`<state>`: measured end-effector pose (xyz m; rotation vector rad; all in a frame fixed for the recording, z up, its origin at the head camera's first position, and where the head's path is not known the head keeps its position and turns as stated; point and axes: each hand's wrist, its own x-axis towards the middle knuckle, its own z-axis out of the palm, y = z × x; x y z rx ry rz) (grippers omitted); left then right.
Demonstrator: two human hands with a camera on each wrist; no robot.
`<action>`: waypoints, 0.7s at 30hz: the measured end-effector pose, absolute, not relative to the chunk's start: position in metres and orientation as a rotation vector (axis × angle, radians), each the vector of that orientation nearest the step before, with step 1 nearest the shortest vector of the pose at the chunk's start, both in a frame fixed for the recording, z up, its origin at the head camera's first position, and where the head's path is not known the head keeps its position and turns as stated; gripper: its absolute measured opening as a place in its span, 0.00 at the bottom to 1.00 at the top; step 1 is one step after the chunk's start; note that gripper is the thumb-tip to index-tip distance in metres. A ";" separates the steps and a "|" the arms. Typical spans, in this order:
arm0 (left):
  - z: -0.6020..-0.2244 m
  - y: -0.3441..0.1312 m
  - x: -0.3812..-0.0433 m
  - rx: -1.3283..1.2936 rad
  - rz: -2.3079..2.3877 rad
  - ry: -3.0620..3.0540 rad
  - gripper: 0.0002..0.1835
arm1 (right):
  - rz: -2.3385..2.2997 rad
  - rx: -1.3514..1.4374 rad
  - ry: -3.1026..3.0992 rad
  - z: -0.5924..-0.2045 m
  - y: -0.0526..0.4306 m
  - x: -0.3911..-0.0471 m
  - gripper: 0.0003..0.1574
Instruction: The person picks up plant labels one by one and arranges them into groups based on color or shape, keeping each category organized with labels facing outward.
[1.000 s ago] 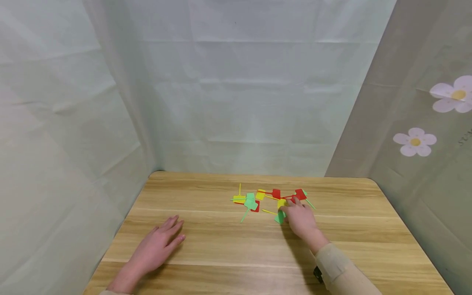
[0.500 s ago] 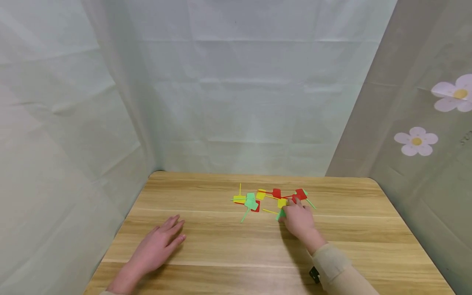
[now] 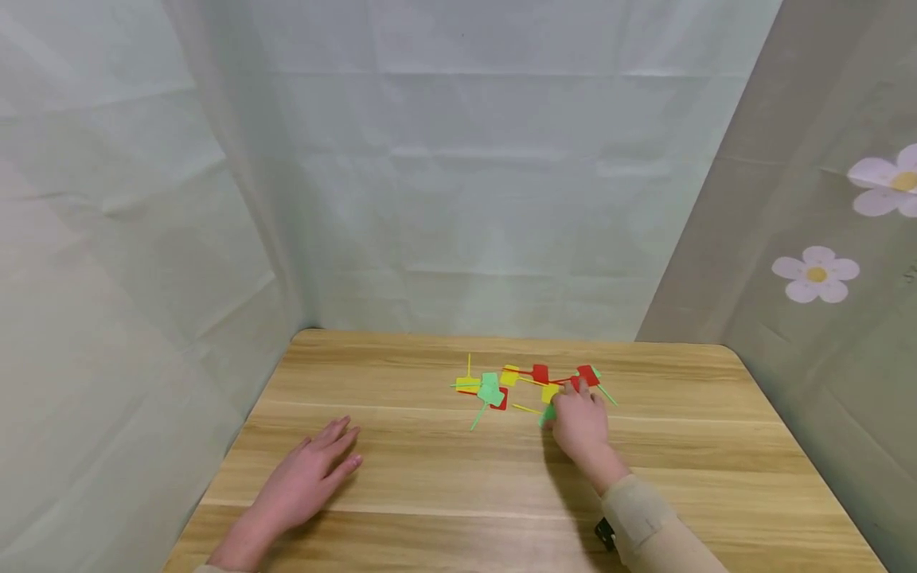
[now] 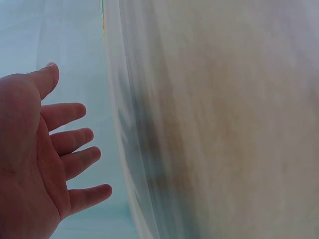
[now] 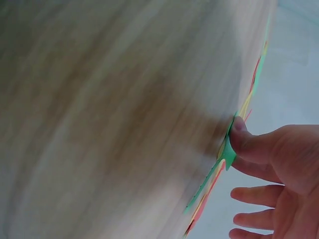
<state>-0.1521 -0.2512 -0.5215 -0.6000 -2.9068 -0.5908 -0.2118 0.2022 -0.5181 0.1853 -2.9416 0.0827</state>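
Flat plastic plant labels with square heads and thin stems lie in a loose group at the far part of the wooden table. My right hand is at the group's near right side. Its thumb and index finger pinch a green label, partly hidden by the hand in the head view. Just beyond the fingers are a yellow label and a red label. My left hand stays at the left of the table, fingers extended and spread, holding nothing; the left wrist view shows its bare palm.
Farther left in the group, green labels overlap a yellow label and a red one. A small black object shows beside the right sleeve. Pale cloth walls stand behind and beside the table.
The green label at my right fingertips has tilted and shows less of its face. My right hand and forearm have shifted slightly left. The left hand stays still.
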 end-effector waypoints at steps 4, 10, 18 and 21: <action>-0.521 -0.251 -0.153 -0.601 -0.589 -2.910 0.29 | 0.043 0.179 -2.931 -0.513 0.203 -0.214 0.22; -0.521 -0.250 -0.154 -0.614 -0.592 -2.912 0.29 | 0.106 0.167 -3.010 -0.495 0.205 -0.215 0.21; -0.519 -0.250 -0.156 -0.624 -0.609 -2.899 0.29 | 0.521 0.158 -3.237 -0.460 0.201 -0.207 0.32; -0.518 -0.250 -0.157 -0.631 -0.613 -2.899 0.28 | 0.597 0.170 -3.285 -0.454 0.193 -0.207 0.22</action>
